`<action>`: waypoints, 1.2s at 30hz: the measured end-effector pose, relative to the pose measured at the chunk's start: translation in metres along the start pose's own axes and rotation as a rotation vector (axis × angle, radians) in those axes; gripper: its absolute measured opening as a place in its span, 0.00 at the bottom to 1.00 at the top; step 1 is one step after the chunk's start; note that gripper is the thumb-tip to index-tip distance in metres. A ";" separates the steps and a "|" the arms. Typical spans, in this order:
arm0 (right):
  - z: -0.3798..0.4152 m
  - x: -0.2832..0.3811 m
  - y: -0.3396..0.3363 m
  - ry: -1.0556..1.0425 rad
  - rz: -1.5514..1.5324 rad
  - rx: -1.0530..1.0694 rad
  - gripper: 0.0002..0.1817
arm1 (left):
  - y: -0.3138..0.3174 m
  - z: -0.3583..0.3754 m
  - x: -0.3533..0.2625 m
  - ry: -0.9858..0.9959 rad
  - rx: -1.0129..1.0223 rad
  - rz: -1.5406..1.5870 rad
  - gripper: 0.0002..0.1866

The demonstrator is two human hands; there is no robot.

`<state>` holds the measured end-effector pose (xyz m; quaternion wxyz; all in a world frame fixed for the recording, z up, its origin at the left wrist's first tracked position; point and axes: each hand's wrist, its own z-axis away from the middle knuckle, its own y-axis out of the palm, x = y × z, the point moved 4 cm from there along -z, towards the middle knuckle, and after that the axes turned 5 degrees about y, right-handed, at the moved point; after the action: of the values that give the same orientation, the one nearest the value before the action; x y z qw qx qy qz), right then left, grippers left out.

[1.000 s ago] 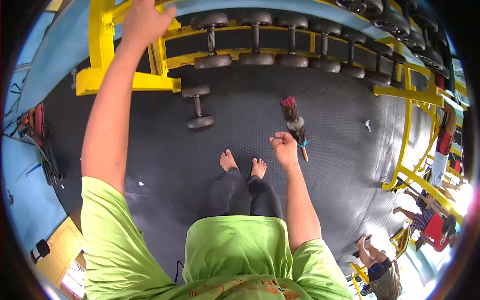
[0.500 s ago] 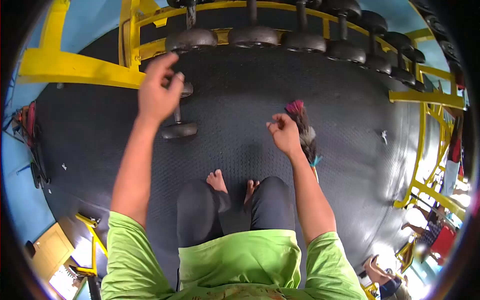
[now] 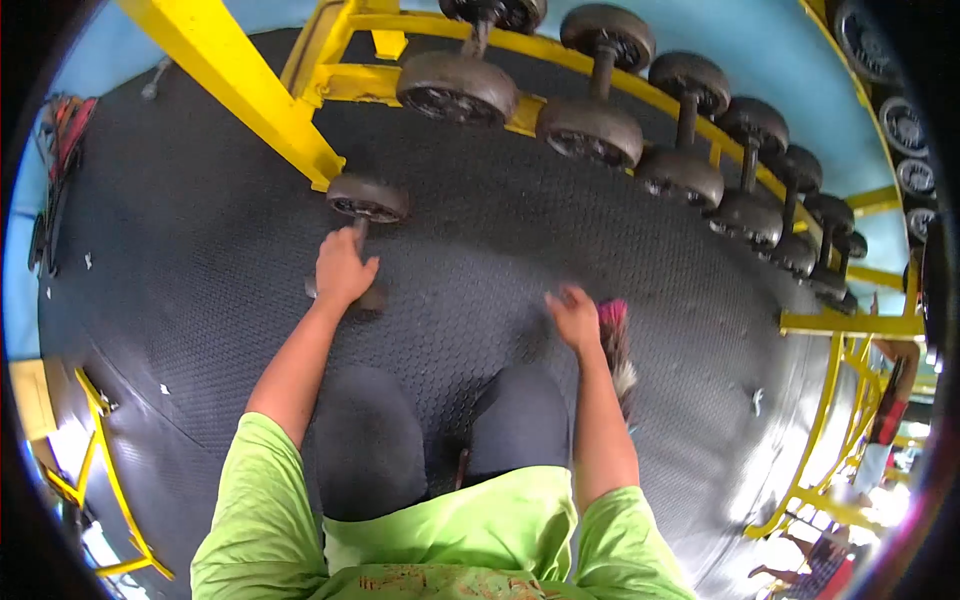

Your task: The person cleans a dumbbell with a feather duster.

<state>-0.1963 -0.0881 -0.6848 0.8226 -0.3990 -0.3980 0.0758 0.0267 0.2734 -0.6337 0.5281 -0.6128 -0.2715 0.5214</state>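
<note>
With my bare left hand [image 3: 345, 268] at the dark, round-headed metal dumbbell [image 3: 368, 196], closure unclear, right hand [image 3: 574, 318] empty, a loose grip could tip it into the yellow metal rack [image 3: 240, 85].

Dull metal-looking dumbbell [image 3: 368, 197], glossy painted rack [image 3: 240, 80], matt bumpy rubbery floor [image 3: 470, 275], feathery duster [image 3: 616, 345], soft cloth shirt [image 3: 445, 525]

left hand [image 3: 345, 268]: lowered to floor dumbbell [image 3: 368, 198] | knees [image 3: 368, 425]: bent deeper

Left hand [image 3: 345, 268] is at a dumbbell [image 3: 368, 198]; right hand [image 3: 575, 318] hovers near a feather duster [image 3: 619, 368].
</note>
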 end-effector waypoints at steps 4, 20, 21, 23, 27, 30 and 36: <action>0.053 -0.118 -0.032 0.483 0.604 -0.006 0.33 | 0.003 -0.010 -0.004 -0.338 0.243 -0.092 0.38; 0.080 -0.130 -0.044 0.070 -0.145 -0.186 0.22 | -0.020 0.045 0.037 0.457 0.152 -0.314 0.37; 0.076 -0.116 -0.049 0.041 -0.134 -0.138 0.21 | -0.016 0.041 0.042 0.470 0.141 -0.311 0.37; 0.068 -0.077 -0.057 -0.043 -0.196 -0.055 0.21 | -0.008 0.029 0.049 0.396 0.282 -0.153 0.26; 0.076 -0.035 -0.048 -0.070 -0.408 0.159 0.21 | -0.010 0.029 0.014 0.459 0.342 -0.292 0.18; 0.089 -0.039 -0.042 -0.061 -0.429 0.178 0.19 | 0.009 0.027 -0.036 0.503 0.378 -0.311 0.20; 0.119 -0.091 -0.032 0.064 -0.315 -0.223 0.15 | -0.003 0.012 -0.153 0.236 0.528 0.067 0.34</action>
<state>-0.3483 -0.0790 -0.6727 0.7871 -0.4229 -0.4351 -0.1110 -0.0309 0.1438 -0.5759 0.6800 -0.5191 -0.0427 0.5161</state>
